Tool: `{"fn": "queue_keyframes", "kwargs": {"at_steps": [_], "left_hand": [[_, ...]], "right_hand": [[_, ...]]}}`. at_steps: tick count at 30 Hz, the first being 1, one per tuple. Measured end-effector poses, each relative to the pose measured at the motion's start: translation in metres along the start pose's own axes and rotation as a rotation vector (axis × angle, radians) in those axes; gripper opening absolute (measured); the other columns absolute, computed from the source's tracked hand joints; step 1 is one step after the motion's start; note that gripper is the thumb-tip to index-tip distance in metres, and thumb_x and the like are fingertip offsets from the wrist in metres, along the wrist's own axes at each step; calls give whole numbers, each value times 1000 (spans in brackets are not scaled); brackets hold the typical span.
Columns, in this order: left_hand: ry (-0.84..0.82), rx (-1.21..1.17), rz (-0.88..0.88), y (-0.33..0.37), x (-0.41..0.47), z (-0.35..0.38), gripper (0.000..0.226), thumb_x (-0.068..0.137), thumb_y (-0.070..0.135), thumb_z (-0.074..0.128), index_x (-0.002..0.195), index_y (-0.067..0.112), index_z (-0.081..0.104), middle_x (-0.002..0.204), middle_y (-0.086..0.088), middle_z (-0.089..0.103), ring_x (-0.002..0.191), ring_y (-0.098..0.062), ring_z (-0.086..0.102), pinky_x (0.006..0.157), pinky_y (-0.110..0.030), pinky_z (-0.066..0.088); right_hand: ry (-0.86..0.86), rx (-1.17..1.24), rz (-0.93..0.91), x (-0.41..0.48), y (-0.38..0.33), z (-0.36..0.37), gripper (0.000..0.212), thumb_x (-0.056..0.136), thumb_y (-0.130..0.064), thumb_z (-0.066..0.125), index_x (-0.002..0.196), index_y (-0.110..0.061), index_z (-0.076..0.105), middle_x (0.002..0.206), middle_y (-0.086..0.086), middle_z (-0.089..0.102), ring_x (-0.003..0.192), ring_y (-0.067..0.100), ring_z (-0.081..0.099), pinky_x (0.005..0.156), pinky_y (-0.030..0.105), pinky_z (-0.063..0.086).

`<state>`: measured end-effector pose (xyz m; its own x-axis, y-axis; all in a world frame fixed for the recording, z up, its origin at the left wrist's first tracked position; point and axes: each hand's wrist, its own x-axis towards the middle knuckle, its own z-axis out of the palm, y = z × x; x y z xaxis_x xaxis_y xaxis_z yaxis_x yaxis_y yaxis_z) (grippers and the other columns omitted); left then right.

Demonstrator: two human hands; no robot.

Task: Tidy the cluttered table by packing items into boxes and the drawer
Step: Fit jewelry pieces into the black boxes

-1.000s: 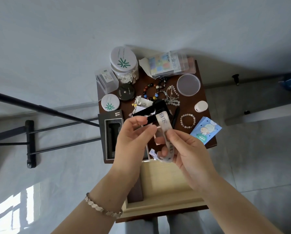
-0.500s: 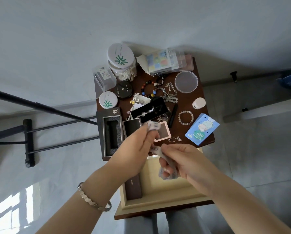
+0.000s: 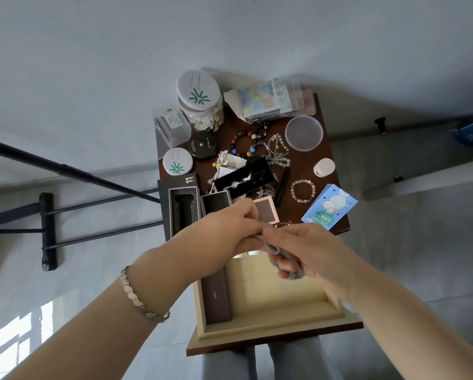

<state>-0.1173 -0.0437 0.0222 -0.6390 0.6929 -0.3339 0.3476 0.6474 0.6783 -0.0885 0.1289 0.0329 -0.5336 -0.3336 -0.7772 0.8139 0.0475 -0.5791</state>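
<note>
**Two hands gather a limp pale strip above an open drawer**

Head camera view, looking down past both forearms. A pale strip [image 3: 274, 250] of what looks like soft fabric or ribbon is held in the air between the two hands. It is just in front of the near edge of the dark wooden tabletop [image 3: 303, 165] and above the open drawer [image 3: 271, 323].

The strip droops and folds on itself, so it is probably very light and floppy, with no stiffness of its own. It does not look fragile. A loose end would likely trail or snag on the drawer wall, so it is best held bunched in the fist, with the free end pinched.

The left hand [image 3: 229, 229] has its fingers drawn together, pinching one end of the strip where the two hands meet. The right hand [image 3: 312, 253] is curled closed around the rest. A grey loop shows at its knuckles and a short printed tail hangs below its fingers.

Inside the drawer, a long dark brown box [image 3: 216, 294] lies along the left wall. The tabletop beyond holds bead bracelets, round tins, a cotton-bud jar and small boxes, which have not yet been packed.
</note>
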Motion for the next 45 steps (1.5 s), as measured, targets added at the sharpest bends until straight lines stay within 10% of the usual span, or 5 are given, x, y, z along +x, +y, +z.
{"fn": "queue_keyframes", "kwargs": {"at_steps": [13, 23, 32, 38, 45], "left_hand": [[313, -1665, -393, 38, 8, 15, 28, 67, 22, 63, 91, 9, 69, 66, -1, 70, 42, -13, 55, 43, -23, 48], [294, -935, -337, 22, -1, -12, 17, 78, 3, 68, 88, 17, 70, 78, 7, 74, 78, -1, 69, 73, -11, 51], [-274, 231, -254, 38, 24, -24, 34, 97, 35, 44, 128, 24, 52, 124, 3, 57, 117, -17, 49, 104, -33, 32], [336, -706, -280, 22, 1, -12, 30, 68, 26, 77, 98, 24, 70, 81, 14, 68, 79, 6, 61, 78, -11, 48], [346, -1523, -274, 29, 6, 13, 26, 69, 16, 69, 95, 11, 71, 79, -6, 73, 57, -17, 64, 61, -30, 58]], "right_hand": [[-75, 424, -33, 2, -8, 16, 24, 75, -34, 56, 72, -10, 57, 54, -2, 52, 39, 4, 40, 47, 20, 48], [66, -107, 28, -2, -13, -8, 31, 79, -40, 61, 64, -14, 64, 50, -2, 55, 43, 9, 51, 73, 40, 50], [142, -253, -90, -2, -16, 4, 30, 83, -35, 61, 60, -15, 63, 39, -9, 46, 36, 4, 39, 49, 15, 46], [-65, 475, -37, -3, -8, -1, 21, 74, -27, 55, 71, -12, 70, 49, -3, 44, 37, 4, 33, 49, 20, 46], [-165, 530, -37, 2, -5, 10, 25, 76, -33, 51, 64, -14, 63, 54, -2, 52, 41, 5, 42, 52, 22, 49]]}}
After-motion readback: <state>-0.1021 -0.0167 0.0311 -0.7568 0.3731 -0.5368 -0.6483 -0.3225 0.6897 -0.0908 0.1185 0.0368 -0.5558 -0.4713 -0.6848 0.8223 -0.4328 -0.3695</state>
